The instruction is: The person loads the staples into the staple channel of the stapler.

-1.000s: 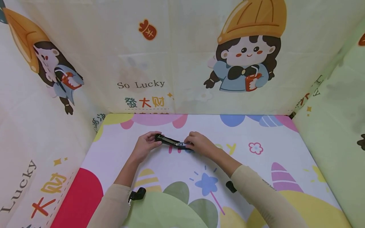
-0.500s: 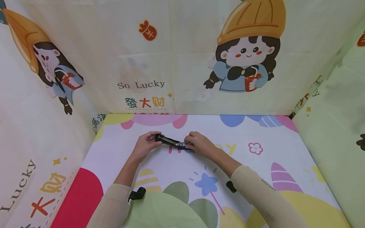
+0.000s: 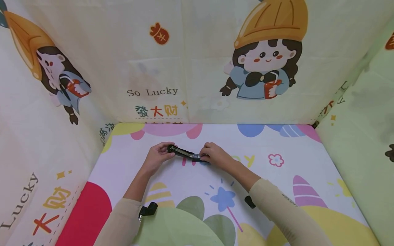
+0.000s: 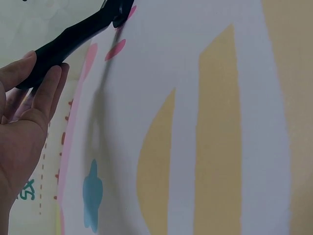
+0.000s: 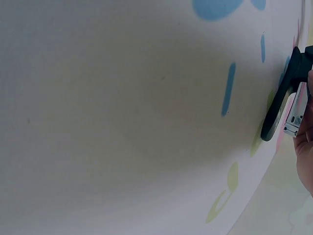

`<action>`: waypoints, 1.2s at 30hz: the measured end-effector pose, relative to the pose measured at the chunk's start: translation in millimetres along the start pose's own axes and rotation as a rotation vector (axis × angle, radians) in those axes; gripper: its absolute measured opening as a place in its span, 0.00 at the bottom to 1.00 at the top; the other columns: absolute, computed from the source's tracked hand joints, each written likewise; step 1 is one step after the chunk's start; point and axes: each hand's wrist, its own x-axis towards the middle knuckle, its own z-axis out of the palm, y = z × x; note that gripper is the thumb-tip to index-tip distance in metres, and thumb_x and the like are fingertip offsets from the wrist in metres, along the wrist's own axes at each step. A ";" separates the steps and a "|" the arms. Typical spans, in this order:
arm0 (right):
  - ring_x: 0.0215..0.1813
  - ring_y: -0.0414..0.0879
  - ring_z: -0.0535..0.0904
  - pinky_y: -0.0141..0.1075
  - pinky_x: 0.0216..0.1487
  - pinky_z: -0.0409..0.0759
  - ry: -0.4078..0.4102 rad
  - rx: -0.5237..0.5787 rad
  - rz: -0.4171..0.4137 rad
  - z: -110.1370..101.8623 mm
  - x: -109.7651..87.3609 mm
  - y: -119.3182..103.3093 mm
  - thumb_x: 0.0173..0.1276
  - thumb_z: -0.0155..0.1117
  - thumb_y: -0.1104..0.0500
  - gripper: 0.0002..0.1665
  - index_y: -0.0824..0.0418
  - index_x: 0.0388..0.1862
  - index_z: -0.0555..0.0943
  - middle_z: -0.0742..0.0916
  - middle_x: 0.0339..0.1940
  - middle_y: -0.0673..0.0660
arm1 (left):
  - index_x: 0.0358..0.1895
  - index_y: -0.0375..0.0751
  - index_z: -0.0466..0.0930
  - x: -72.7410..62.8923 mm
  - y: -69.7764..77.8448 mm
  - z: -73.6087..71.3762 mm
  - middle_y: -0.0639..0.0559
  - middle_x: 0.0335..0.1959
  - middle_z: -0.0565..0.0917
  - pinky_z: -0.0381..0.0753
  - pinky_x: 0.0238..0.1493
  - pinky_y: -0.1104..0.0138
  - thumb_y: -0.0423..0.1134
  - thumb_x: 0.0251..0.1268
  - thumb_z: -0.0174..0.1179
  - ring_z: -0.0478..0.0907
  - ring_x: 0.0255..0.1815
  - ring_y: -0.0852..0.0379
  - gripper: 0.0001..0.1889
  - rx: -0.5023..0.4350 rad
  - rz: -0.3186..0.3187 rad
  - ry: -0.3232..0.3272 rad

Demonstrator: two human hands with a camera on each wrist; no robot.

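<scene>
A black stapler (image 3: 181,151) is spread wide at its hinge, its long upper arm slanting up to the left in the head view. At that arm's left end, my left hand (image 3: 155,159) grips it between thumb and fingers. The left wrist view shows the same black arm (image 4: 73,41) above its shadow. My right hand (image 3: 217,156) pinches the stapler's other half with curled fingers, which cover part of it. In the right wrist view, a silver metal magazine (image 5: 293,121) stands apart from the black base (image 5: 281,100), with the right hand (image 5: 305,161) at the magazine.
A white table cover (image 3: 258,147) printed with coloured shapes lies under both hands. Cream cloth walls (image 3: 197,68) with cartoon figures rise at the back and both sides. Black wrist cameras (image 3: 149,208) are worn at the sleeves.
My right hand's fingers have shifted very slightly to the right along the stapler. The left hand and the spread stapler look the same.
</scene>
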 end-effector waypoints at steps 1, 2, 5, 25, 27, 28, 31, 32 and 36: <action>0.44 0.46 0.77 0.36 0.47 0.81 -0.001 0.004 0.006 0.3 0.0 0.2 0.68 0.74 0.60 0.04 0.57 0.41 0.89 0.84 0.39 0.52 | 0.69 0.27 0.72 -0.1 -0.1 0.2 0.32 0.64 0.81 0.85 0.52 0.73 0.26 0.65 0.68 0.85 0.52 0.64 0.29 -0.008 0.000 0.002; 0.44 0.46 0.77 0.36 0.47 0.81 -0.002 0.009 0.011 0.3 0.1 0.1 0.68 0.74 0.60 0.04 0.57 0.41 0.89 0.84 0.39 0.52 | 0.69 0.27 0.72 -0.1 -0.1 0.4 0.32 0.64 0.81 0.85 0.52 0.73 0.26 0.65 0.68 0.85 0.52 0.64 0.29 -0.013 0.000 0.004; 0.43 0.46 0.76 0.35 0.47 0.81 -0.005 0.021 0.022 1.3 0.2 1.3 0.68 0.74 0.60 0.04 0.56 0.41 0.89 0.83 0.39 0.52 | 0.69 0.28 0.73 -0.3 0.0 0.5 0.33 0.63 0.82 0.85 0.51 0.73 0.26 0.65 0.68 0.85 0.51 0.64 0.29 -0.011 0.000 0.005; 0.45 0.48 0.77 0.36 0.47 0.78 -0.037 0.014 -0.072 -0.8 0.0 3.2 0.69 0.72 0.64 0.10 0.57 0.48 0.90 0.83 0.43 0.57 | 0.68 0.29 0.74 -1.4 2.5 1.8 0.31 0.64 0.81 0.85 0.51 0.73 0.27 0.65 0.69 0.85 0.52 0.63 0.28 0.013 0.000 0.008; 0.46 0.48 0.77 0.36 0.47 0.78 -0.038 0.012 -0.063 -1.0 -1.3 3.9 0.69 0.72 0.64 0.10 0.57 0.48 0.91 0.83 0.44 0.57 | 0.68 0.30 0.75 -1.5 2.5 1.8 0.31 0.64 0.81 0.85 0.51 0.73 0.27 0.65 0.69 0.85 0.52 0.63 0.28 0.020 -0.001 0.010; 0.46 0.48 0.77 0.36 0.48 0.78 -0.038 0.012 -0.058 -1.1 -2.0 4.3 0.69 0.72 0.64 0.10 0.57 0.48 0.91 0.83 0.44 0.57 | 0.68 0.30 0.75 -1.6 2.6 1.8 0.31 0.64 0.81 0.85 0.51 0.73 0.28 0.65 0.69 0.85 0.52 0.63 0.28 0.022 -0.002 0.010; 0.46 0.48 0.77 0.37 0.48 0.79 -0.033 0.011 -0.044 -1.1 -4.5 6.4 0.69 0.72 0.64 0.10 0.56 0.47 0.91 0.83 0.44 0.56 | 0.68 0.31 0.75 -1.7 2.9 1.9 0.31 0.64 0.81 0.85 0.51 0.73 0.28 0.65 0.69 0.85 0.52 0.63 0.27 0.027 -0.002 0.013; 0.46 0.48 0.77 0.37 0.49 0.79 -0.032 0.012 -0.036 -1.2 -5.5 7.2 0.69 0.72 0.64 0.10 0.56 0.47 0.91 0.83 0.44 0.56 | 0.68 0.32 0.76 -1.7 2.9 2.0 0.31 0.64 0.81 0.85 0.52 0.73 0.28 0.65 0.69 0.85 0.52 0.63 0.27 0.029 -0.003 0.013; 0.47 0.47 0.77 0.37 0.49 0.79 -0.031 0.016 -0.006 -1.1 -9.6 10.7 0.68 0.73 0.63 0.10 0.55 0.47 0.91 0.84 0.44 0.55 | 0.68 0.32 0.76 -1.1 2.6 2.4 0.31 0.64 0.81 0.85 0.52 0.73 0.28 0.65 0.69 0.84 0.53 0.62 0.27 0.035 0.000 0.012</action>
